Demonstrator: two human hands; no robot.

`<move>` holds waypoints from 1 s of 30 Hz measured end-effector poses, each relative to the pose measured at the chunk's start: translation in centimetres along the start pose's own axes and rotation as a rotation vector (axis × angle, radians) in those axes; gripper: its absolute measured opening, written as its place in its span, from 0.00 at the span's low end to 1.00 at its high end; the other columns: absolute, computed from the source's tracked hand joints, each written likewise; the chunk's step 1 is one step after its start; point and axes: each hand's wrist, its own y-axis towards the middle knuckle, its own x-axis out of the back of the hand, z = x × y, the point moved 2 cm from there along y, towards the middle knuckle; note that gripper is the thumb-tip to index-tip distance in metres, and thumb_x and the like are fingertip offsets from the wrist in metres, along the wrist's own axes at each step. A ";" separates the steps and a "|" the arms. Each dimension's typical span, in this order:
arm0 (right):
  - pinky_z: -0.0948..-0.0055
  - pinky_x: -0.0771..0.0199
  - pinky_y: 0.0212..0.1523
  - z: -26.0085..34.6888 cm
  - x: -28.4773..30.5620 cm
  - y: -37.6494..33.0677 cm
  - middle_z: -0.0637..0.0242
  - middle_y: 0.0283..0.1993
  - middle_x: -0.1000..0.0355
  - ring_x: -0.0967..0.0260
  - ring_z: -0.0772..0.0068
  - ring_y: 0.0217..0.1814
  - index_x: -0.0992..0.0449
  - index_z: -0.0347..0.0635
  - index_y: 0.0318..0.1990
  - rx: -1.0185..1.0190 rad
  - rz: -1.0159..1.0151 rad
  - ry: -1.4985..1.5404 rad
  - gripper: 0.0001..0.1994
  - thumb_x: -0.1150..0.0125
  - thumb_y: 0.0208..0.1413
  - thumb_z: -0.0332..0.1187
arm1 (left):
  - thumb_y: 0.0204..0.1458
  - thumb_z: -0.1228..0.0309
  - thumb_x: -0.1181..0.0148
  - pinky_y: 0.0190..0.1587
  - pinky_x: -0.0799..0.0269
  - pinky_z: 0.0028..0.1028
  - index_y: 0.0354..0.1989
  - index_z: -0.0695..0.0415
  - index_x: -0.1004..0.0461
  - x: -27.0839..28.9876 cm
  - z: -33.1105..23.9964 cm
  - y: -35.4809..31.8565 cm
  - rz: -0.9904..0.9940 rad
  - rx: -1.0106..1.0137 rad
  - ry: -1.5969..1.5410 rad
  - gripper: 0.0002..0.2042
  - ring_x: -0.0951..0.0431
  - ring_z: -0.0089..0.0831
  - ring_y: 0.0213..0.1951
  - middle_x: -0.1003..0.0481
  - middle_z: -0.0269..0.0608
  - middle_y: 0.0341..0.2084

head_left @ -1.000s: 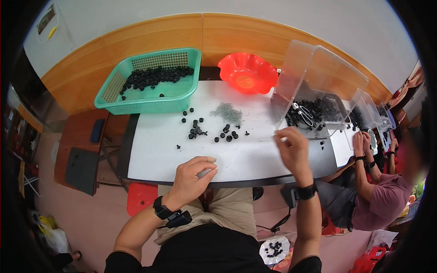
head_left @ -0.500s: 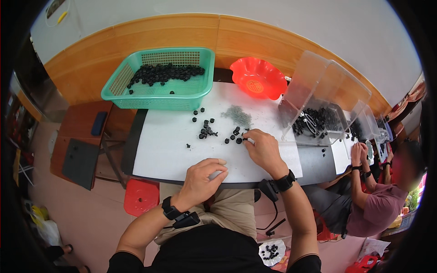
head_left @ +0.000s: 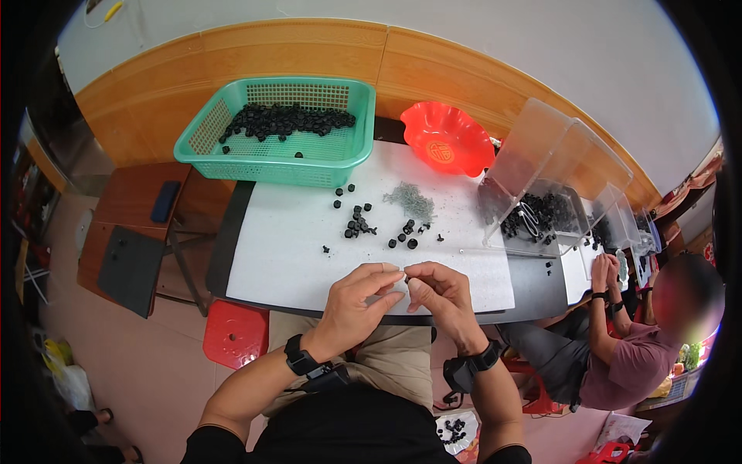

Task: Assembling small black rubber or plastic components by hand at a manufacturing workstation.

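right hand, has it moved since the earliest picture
Yes: judged against the clear bin, the right hand has moved left and nearer the person, from beside the bin to next to the left hand.

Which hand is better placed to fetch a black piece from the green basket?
Probably the left hand: it is nearer the green basket, while the right hand would likely reach across the left one.
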 end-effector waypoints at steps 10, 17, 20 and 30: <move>0.76 0.22 0.45 -0.5 -0.5 -0.2 0.63 0.42 0.25 0.26 0.77 0.42 0.31 0.36 0.48 0.074 0.023 0.102 0.09 0.41 0.65 0.28 | 0.51 0.82 0.33 0.47 0.21 0.25 0.43 0.63 0.20 -0.2 -0.3 -0.1 0.038 0.010 -0.106 0.11 0.18 0.29 0.41 0.20 0.45 0.43; 0.79 0.28 0.39 1.2 1.7 1.6 0.70 0.35 0.25 0.30 0.83 0.36 0.23 0.35 0.41 0.059 -0.040 -0.156 0.06 0.36 0.62 0.28 | 0.54 0.80 0.34 0.46 0.22 0.24 0.42 0.66 0.23 -0.3 0.8 -0.5 0.044 0.160 -0.256 0.08 0.19 0.22 0.41 0.19 0.41 0.40; 0.70 0.26 0.36 2.1 4.7 4.9 0.62 0.31 0.23 0.26 0.69 0.32 0.22 0.39 0.43 0.262 -0.276 -0.849 0.10 0.34 0.54 0.25 | 0.54 0.80 0.34 0.45 0.22 0.22 0.41 0.65 0.23 -0.2 0.9 -0.5 0.053 0.169 -0.277 0.08 0.20 0.20 0.39 0.19 0.40 0.38; 0.54 0.25 0.44 0.3 6.6 9.4 0.52 0.37 0.22 0.25 0.49 0.41 0.22 0.41 0.47 0.260 -0.239 -1.458 0.14 0.42 0.52 0.24 | 0.55 0.78 0.35 0.40 0.23 0.18 0.42 0.65 0.21 -0.7 0.9 -0.7 0.104 0.283 -0.277 0.08 0.21 0.16 0.35 0.19 0.36 0.34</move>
